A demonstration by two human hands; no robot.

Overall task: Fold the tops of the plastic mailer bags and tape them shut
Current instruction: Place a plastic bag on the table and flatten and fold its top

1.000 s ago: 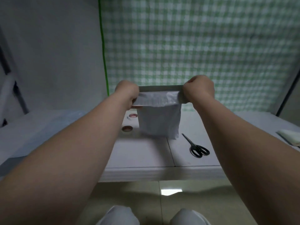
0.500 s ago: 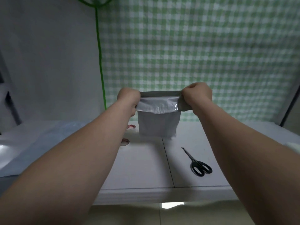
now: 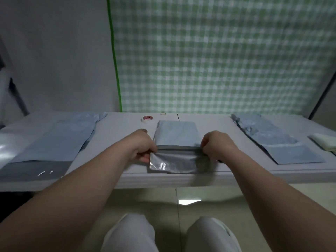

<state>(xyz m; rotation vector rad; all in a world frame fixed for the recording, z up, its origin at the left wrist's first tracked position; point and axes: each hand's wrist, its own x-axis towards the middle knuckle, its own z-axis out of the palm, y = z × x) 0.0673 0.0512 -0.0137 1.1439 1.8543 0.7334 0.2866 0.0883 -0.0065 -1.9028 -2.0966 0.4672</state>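
Mailer bag (image 3: 176, 133), pale grey-blue, lies flat at the middle of the white worktop (image 3: 112, 135), its closed end pointing away from the person. Its flap (image 3: 174, 162), darker grey and glossy, stretches toward the person and reaches almost to the worktop's near edge. A straight crease runs across the bag where the pale body meets this flap.

At the left end of that crease the left hand (image 3: 143, 148) has its fingers curled over the bag's edge and its thumb underneath, pinching the plastic. At the right end the right hand (image 3: 216, 146) is curled the same way and pinches the other edge. Both forearms reach in from the lower corners of the view.

A tape roll (image 3: 147, 118) with a reddish core sits beyond the bag, up and to the left of its far corner and apart from it. A thin rubber band (image 3: 163, 113) lies near the roll at the back edge. A left pile of bags (image 3: 60, 139) lies spread flat well to the left, with dark flaps toward the person, and a right pile of bags (image 3: 276, 142) lies at an angle well to the right. A folded white cloth (image 3: 325, 140) rests at the far right. A green checked cloth (image 3: 218, 60) hangs behind the worktop.
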